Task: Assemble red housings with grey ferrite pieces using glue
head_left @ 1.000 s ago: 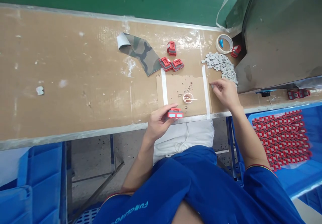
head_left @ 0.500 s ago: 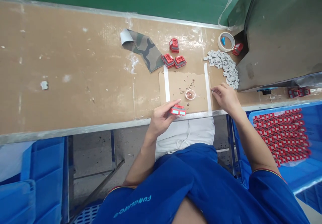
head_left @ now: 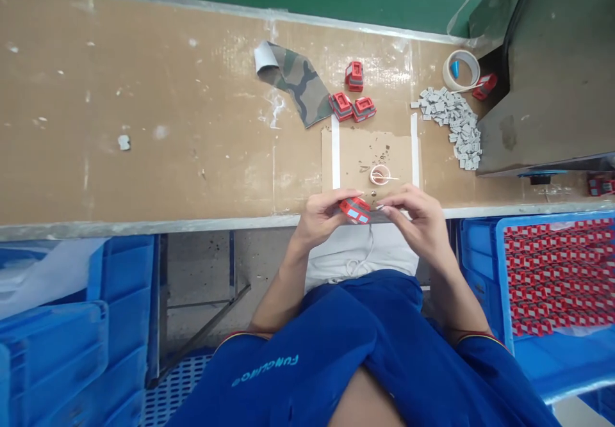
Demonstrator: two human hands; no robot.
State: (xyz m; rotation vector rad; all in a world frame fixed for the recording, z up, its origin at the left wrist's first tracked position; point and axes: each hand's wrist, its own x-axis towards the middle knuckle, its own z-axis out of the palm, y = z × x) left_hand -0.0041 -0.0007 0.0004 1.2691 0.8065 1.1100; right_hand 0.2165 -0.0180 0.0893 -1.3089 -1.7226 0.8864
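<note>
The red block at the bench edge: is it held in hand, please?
Held: the left hand grips the red block from its side.

Metal housing beyond gray pads

L hand, R hand close together

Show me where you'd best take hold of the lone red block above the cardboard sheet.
Probably pinch the red block across two opposite sides, coming from above: it sits apart from the other blocks, and its boxy shape offers flat faces for finger and thumb.
</note>
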